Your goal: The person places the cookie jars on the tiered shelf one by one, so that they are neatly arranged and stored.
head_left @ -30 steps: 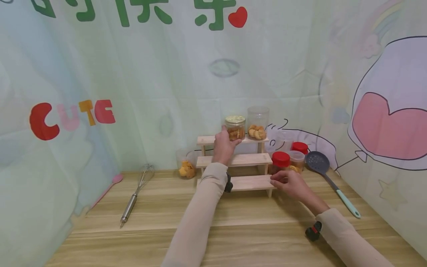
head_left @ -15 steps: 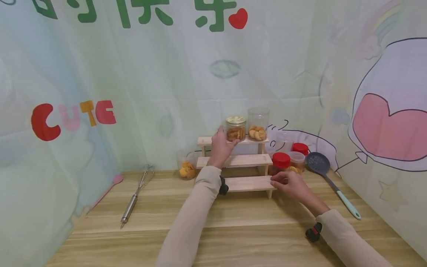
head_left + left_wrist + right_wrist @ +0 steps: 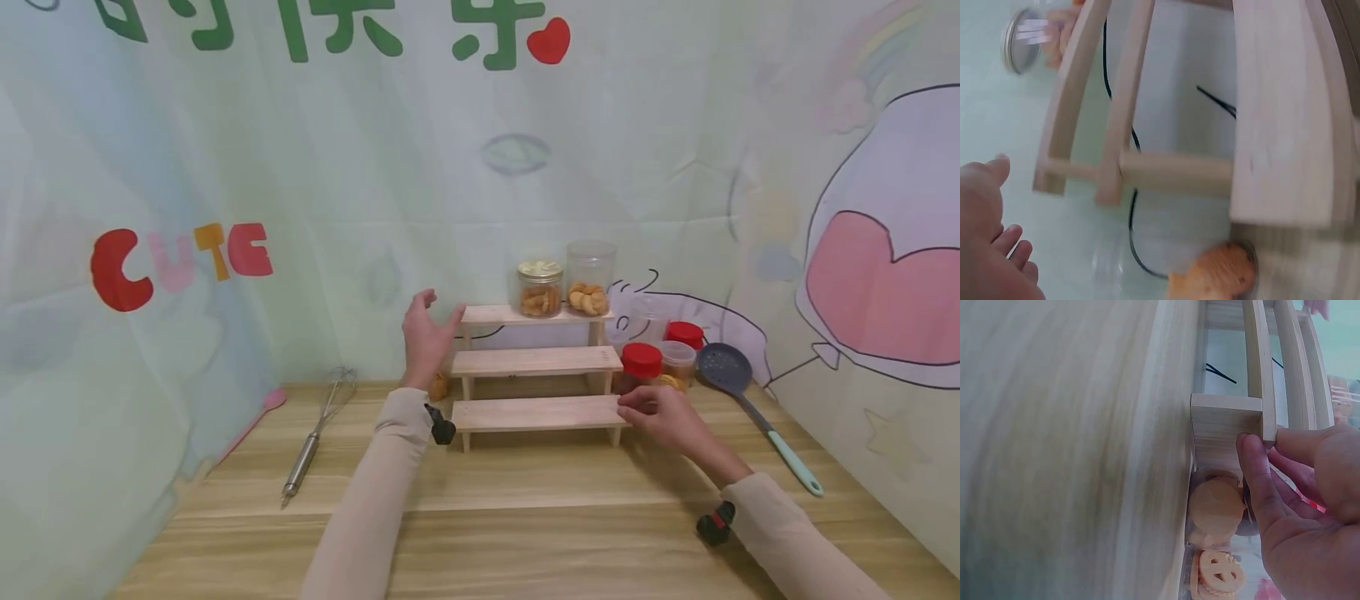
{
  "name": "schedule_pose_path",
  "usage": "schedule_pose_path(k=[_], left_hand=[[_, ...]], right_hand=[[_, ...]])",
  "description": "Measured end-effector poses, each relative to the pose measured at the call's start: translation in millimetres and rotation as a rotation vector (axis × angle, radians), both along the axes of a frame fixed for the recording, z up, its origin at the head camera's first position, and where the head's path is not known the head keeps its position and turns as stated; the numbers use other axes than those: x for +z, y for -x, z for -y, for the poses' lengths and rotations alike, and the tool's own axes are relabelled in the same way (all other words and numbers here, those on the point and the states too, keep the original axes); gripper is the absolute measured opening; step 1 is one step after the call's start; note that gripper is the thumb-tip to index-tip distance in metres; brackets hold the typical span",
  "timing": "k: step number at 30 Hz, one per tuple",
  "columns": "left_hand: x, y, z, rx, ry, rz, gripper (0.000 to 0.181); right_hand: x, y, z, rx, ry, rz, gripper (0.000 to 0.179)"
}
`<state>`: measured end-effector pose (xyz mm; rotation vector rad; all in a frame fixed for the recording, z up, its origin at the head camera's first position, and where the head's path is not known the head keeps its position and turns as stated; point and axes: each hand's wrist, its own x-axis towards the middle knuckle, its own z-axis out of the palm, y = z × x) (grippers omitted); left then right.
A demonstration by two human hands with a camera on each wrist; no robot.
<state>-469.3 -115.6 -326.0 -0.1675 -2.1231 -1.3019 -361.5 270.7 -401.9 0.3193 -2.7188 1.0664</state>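
Note:
A three-step wooden display rack [image 3: 536,360] stands on the table. My right hand [image 3: 667,421] pinches the right end of its lowest step between thumb and fingers, as the right wrist view shows. Off the left end of the top step, my left hand [image 3: 427,342] is raised with thumb and fingers spread, holding nothing. On that top step, toward the right, are a cookie jar with a gold lid [image 3: 540,300] and a taller clear jar of cookies [image 3: 590,279]. Behind my left wrist, a jar with orange cookies [image 3: 1219,275] is mostly hidden in the head view.
Right of the rack stand several jars, among them a red-lidded jar [image 3: 641,360] and a clear-lidded tub [image 3: 677,358]. A slotted skimmer [image 3: 757,412] lies beyond them. At the left lie a whisk [image 3: 311,450] and a pink spoon [image 3: 255,423]. A printed cloth [image 3: 337,167] hangs close behind.
My left hand has come away from the gold-lidded jar and moved left past the top step's end. The jar stays put on the step. My right hand keeps its hold on the rack.

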Motion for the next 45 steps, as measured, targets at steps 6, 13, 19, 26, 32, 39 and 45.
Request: schedule_pose_path(k=[6,13,19,26,32,39,45], left_hand=[[-23.4,1.9,32.3,0.028,-0.057,0.068,0.068],[-47.0,5.0,49.0,-0.025,-0.085,0.183,0.092],[-57.1,7.7,51.8,-0.069,-0.079,0.211,0.095],[-65.3,11.4,49.2,-0.032,-0.082,0.224,0.101],[-74.3,8.4,46.5,0.019,-0.095,0.224,0.094],[-72.9,10.0,47.2,0.042,-0.087,0.217,0.091],[-53.6,12.8,49.1,0.053,-0.082,0.208,0.095]], right_hand=[[-1.7,-0.7,-3,-0.016,-0.007,0.017,0.024],[-0.6,-0.9,-2,-0.011,-0.001,0.026,0.025],[1.4,-1.3,-1,-0.008,0.007,0.025,0.025],[1.2,-0.7,-1,-0.001,0.015,0.005,0.023],[-1.2,0.7,-1,0.006,0.015,0.006,0.024],[-1.7,0.7,-1,0.011,0.022,0.008,0.023],[-0.7,0.3,-2,0.009,0.017,0.004,0.023]])
